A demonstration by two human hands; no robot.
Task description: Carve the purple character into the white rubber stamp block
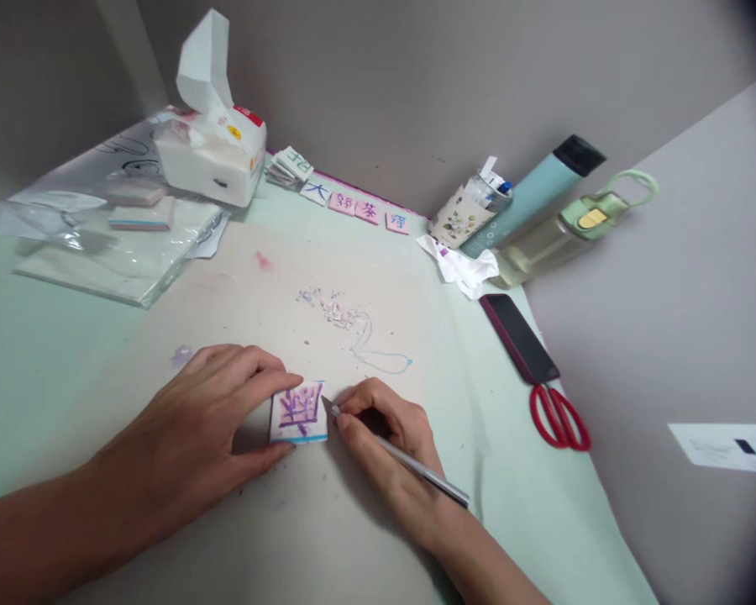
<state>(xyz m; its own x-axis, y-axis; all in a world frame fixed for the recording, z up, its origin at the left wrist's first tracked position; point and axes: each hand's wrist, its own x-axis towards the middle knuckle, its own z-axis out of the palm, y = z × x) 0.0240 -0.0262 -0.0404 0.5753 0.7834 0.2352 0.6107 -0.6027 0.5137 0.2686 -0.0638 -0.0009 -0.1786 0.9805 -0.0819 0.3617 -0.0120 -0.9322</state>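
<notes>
A small square block (300, 412), perhaps a rubber stamp, lies on the table with a purple character on its white face and a blue stripe along its near edge. My left hand (233, 412) pinches it between thumb and fingers from the left side. In my right hand (387, 437) is a slim silver craft knife (416, 466), held like a pen. Its blade tip meets or nearly meets the block's right edge; contact cannot be made out. Behind the block lies a scatter of carving crumbs (337, 313) and a loose loop of thin blue string or line (384, 365).
At the back stand a tissue pack (217, 151) and a row of character tiles (366, 211). Plastic-wrapped sheets (113, 273) with blocks lie at left. On the right are a pen cup (463, 214), a bottle (548, 235), crumpled tissue (463, 267), a phone (520, 336) and red-handled scissors (559, 418).
</notes>
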